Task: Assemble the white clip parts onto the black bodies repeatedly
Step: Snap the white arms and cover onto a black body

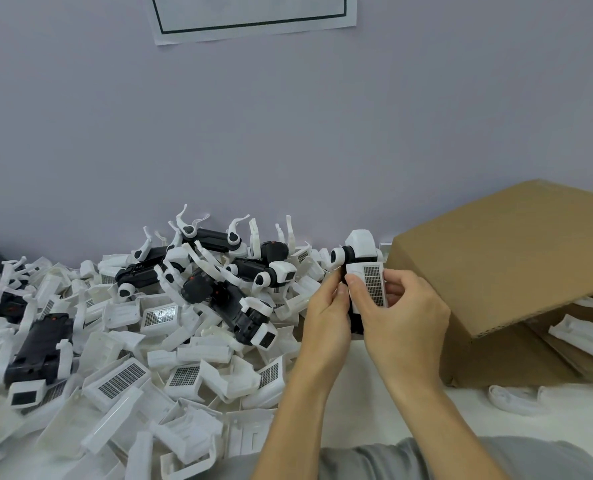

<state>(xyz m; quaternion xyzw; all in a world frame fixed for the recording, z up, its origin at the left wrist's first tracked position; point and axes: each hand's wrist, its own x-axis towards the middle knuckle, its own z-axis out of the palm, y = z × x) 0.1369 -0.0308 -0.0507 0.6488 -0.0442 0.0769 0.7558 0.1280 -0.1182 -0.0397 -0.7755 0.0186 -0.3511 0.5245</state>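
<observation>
White clip part (pixel 367 284) pinched against black body (pixel 356 322) by both hands' fingers (pixel 359 289), mid-fitting; probably needed firm seating press next.

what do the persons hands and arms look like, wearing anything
Both hands, left hand and right hand, are bare: no gloves, rings, watch or wristband show. The forearms are bare too, with no sleeve reaching them in view. Nails are short and unpainted. Grey cloth at the bottom edge looks like the person's clothing.
</observation>
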